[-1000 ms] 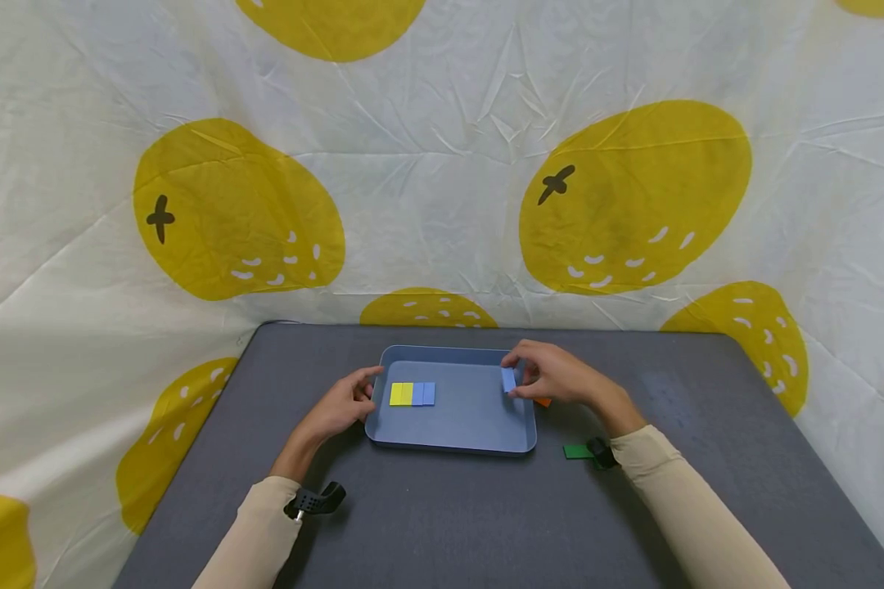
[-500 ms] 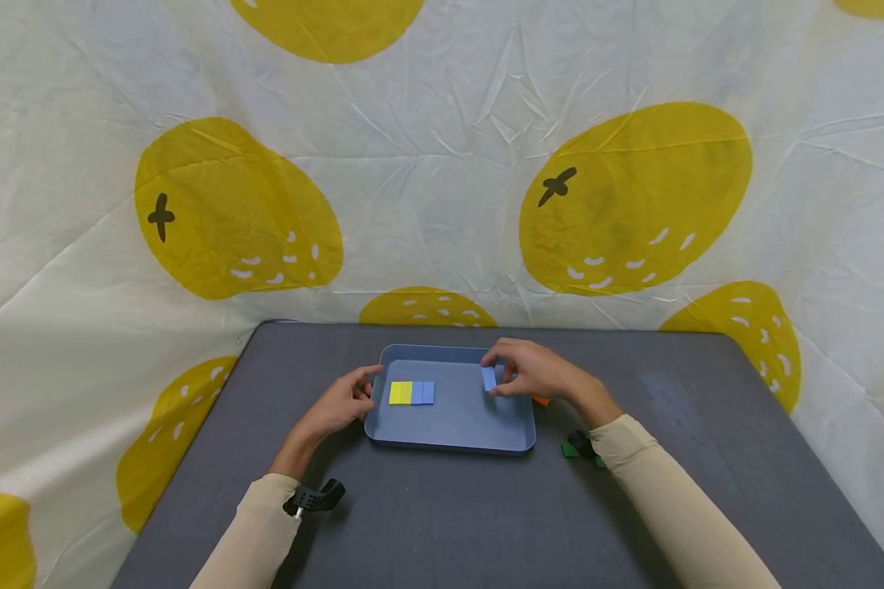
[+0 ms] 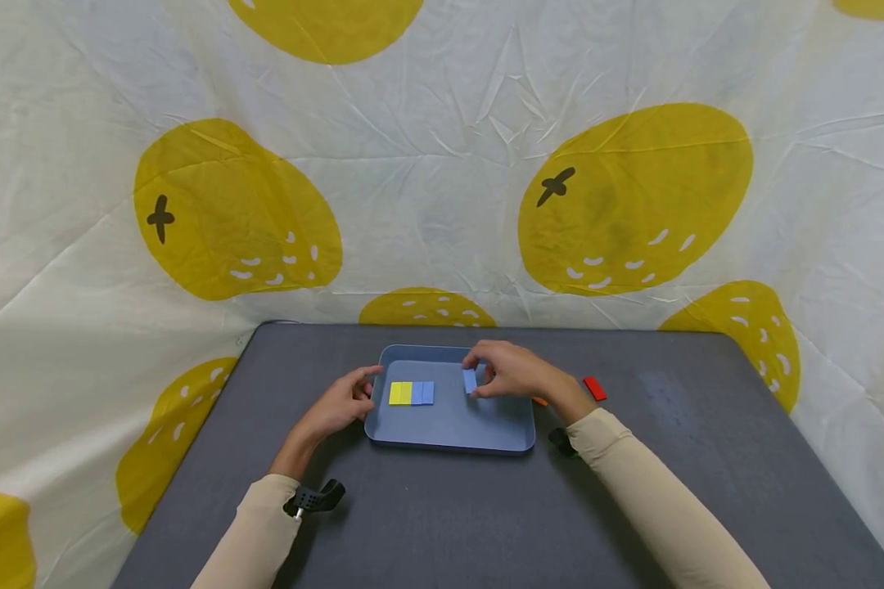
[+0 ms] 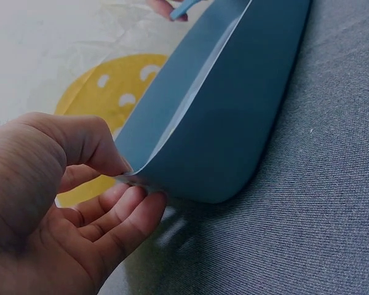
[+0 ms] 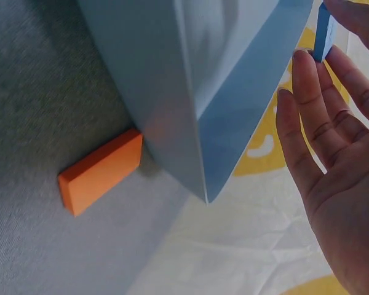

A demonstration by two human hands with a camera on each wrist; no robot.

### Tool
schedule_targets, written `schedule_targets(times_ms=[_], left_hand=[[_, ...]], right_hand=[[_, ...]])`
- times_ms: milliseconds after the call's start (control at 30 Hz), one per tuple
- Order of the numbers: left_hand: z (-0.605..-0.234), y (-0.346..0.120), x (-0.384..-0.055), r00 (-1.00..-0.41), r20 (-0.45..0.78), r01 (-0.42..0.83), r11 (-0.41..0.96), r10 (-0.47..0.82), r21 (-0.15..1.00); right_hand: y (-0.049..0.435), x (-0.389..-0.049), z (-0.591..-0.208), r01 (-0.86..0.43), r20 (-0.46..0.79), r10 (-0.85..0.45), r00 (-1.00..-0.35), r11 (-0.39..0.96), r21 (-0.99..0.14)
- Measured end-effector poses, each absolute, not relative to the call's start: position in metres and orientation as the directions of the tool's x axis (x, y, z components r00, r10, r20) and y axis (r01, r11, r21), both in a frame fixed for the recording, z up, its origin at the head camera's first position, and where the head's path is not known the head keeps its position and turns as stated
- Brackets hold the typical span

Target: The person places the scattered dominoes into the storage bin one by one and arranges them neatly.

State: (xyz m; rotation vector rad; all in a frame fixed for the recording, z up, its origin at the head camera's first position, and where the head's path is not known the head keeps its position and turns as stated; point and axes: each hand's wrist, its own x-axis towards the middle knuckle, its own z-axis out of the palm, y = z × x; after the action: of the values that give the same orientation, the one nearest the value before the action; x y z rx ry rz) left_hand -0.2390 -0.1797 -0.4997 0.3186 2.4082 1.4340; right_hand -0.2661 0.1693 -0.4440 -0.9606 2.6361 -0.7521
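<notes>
My right hand [image 3: 514,370] pinches a blue block [image 3: 470,381] between thumb and fingers, above the right part of a blue-grey tray [image 3: 479,431]. The right wrist view shows that flat blue block [image 5: 323,32] edge-on at the fingertips. At the tray's left end, my left hand [image 3: 342,402] holds the rim; the left wrist view has this hand [image 4: 67,190] with its fingertips on both sides of the tray wall [image 4: 203,147]. Inside the tray, two yellow blocks [image 3: 401,393] and two blue blocks [image 3: 423,393] lie side by side in a row, left of the held one.
An orange block [image 5: 104,175] lies on the dark grey table [image 3: 427,515] beside the tray's right end, partly hidden by my right hand in the head view. Farther right is a red block [image 3: 595,388]. A cloth with yellow fruit shapes [image 3: 236,209] hangs behind the table.
My right hand has carried the blue block leftward over the tray. The red block has come into view, while green blocks are now hidden by the right arm. The left hand stays put.
</notes>
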Motion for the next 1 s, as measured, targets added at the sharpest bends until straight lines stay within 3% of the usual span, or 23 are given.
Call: schedule_targets(times_ms=[600,1000], left_hand=[[-0.501,-0.179,-0.239,-0.927,-0.153,0.035,0.484,0.343,0.874],[-0.501,-0.177,-0.239,-0.929,-0.162,0.017,0.477,0.332,0.879]], right_hand=[[0.140,-0.279,-0.452,-0.529,-0.088,-0.665,-0.741,0.660,-0.534],[0.125,-0.286,-0.464,-0.528,-0.113,-0.642,-0.758,0.706,-0.472]])
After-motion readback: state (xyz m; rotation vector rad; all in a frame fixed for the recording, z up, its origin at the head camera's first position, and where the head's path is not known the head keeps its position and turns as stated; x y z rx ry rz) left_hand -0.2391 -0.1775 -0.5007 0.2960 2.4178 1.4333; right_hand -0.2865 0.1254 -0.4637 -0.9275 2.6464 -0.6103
